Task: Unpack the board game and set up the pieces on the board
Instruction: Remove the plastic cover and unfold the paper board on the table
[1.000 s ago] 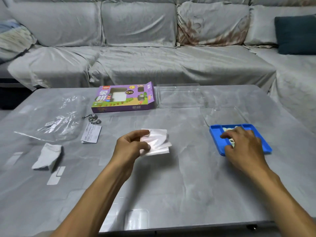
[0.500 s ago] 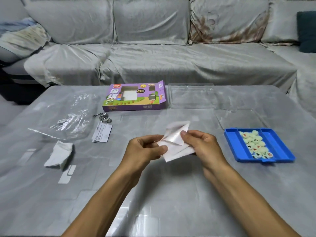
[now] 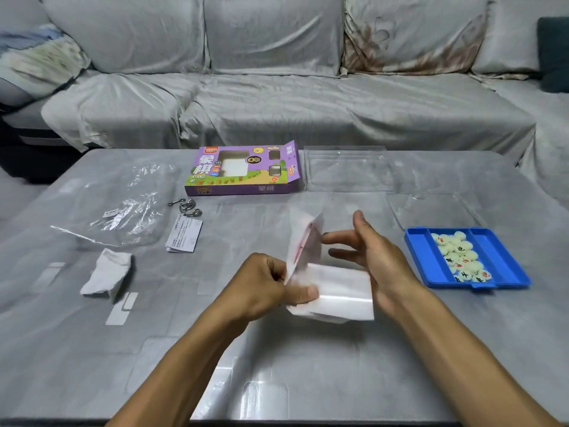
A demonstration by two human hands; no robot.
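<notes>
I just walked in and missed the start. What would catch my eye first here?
Both hands at table centre: the left hand pinches a half-unfolded white sheet, the right hand open beside it. At right, a blue tray holds pale game pieces; behind lies the purple box.

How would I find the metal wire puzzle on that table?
Start at the purple game box at the table's far edge. Nearer and left lies the wire puzzle, just above a printed leaflet. It is the only metal thing, bent loops.
</notes>
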